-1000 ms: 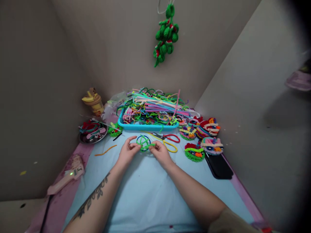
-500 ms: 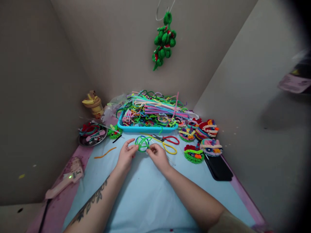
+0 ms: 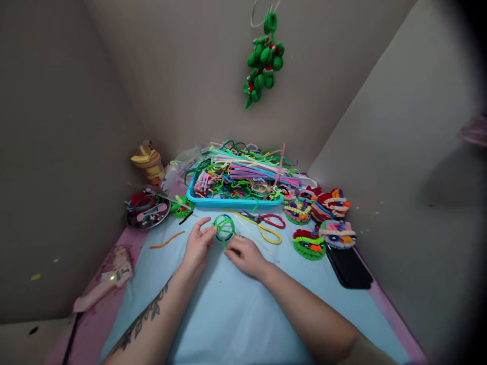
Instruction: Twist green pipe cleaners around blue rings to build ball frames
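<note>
A small round frame of bent green and blue pipe cleaners (image 3: 225, 227) is held up over the blue table cover. My left hand (image 3: 198, 242) pinches its left edge between thumb and fingers. Just below its lower right side, my right hand (image 3: 246, 255) is closed on a green pipe cleaner strand coming down from the frame. Scissors (image 3: 262, 221) with one red and one yellow handle lie beyond my right hand. Close to them is a thin pale stick (image 3: 256, 237). An orange pipe cleaner (image 3: 167, 240) rests to the left of my left hand.
A blue tray (image 3: 236, 204) heaped with colourful pipe cleaners stands at the back. Several fuzzy animal faces (image 3: 309, 245) and a black phone (image 3: 349, 267) lie at right. On the left are a metal plate (image 3: 133, 221) and a pink glue gun (image 3: 102, 286). Green ornaments (image 3: 264, 61) hang above.
My right hand has moved from the frame's right edge down and toward me, drawing a green strand with it. My left hand still holds the frame. The view has shifted slightly.
</note>
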The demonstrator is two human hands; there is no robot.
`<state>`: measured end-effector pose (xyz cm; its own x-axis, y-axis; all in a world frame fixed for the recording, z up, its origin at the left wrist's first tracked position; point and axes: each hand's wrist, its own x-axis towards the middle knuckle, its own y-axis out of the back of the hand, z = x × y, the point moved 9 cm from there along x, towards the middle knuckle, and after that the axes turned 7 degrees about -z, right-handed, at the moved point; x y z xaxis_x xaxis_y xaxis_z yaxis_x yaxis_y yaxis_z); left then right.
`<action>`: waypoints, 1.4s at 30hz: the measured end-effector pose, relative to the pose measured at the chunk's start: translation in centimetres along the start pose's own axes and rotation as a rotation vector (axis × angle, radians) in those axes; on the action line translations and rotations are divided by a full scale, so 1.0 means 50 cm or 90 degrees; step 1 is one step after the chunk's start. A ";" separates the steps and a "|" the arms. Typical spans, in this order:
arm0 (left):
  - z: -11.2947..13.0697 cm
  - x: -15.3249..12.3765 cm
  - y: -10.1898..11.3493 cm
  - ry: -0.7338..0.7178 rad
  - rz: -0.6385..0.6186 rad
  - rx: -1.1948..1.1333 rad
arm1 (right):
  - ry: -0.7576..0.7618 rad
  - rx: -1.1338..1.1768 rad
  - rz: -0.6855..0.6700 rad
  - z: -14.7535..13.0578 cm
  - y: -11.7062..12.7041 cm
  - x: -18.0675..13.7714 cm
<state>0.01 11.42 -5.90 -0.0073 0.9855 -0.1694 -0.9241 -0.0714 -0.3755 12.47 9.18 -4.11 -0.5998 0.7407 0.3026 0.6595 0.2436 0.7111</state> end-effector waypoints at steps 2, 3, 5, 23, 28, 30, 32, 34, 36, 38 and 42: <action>-0.005 0.002 0.000 0.002 -0.002 0.004 | 0.029 -0.072 -0.022 -0.015 -0.003 -0.001; -0.008 0.003 0.001 0.005 -0.001 0.007 | 0.058 -0.106 -0.045 -0.028 -0.009 -0.002; -0.014 0.004 0.001 0.015 0.000 0.006 | 0.134 -0.152 -0.106 -0.059 -0.028 -0.009; -0.008 0.004 0.002 0.030 -0.004 -0.022 | 0.066 0.082 0.078 -0.035 0.034 -0.009; -0.008 0.007 0.010 0.018 0.014 0.001 | 0.022 0.097 0.113 -0.024 0.039 -0.009; -0.010 0.005 0.009 0.015 0.017 0.020 | -0.019 0.101 0.142 -0.009 0.043 -0.011; -0.010 0.003 0.002 0.007 0.009 0.036 | -0.060 0.119 0.171 0.007 0.044 -0.013; -0.011 -0.001 -0.006 0.007 0.001 0.042 | -0.106 0.148 0.198 0.025 0.044 -0.015; -0.016 -0.003 -0.009 0.017 0.002 0.042 | -0.156 0.174 0.222 0.043 0.042 -0.018; -0.020 -0.004 -0.008 0.027 0.005 0.040 | -0.197 0.175 0.250 0.058 0.045 -0.022; -0.027 -0.004 -0.011 0.037 -0.009 0.030 | -0.222 0.130 0.297 0.068 0.060 -0.028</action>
<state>1.05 11.08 -6.91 0.0266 0.9757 -0.2176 -0.9410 -0.0491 -0.3348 16.81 11.00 -4.54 -0.0662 0.9508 0.3027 0.9109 -0.0662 0.4073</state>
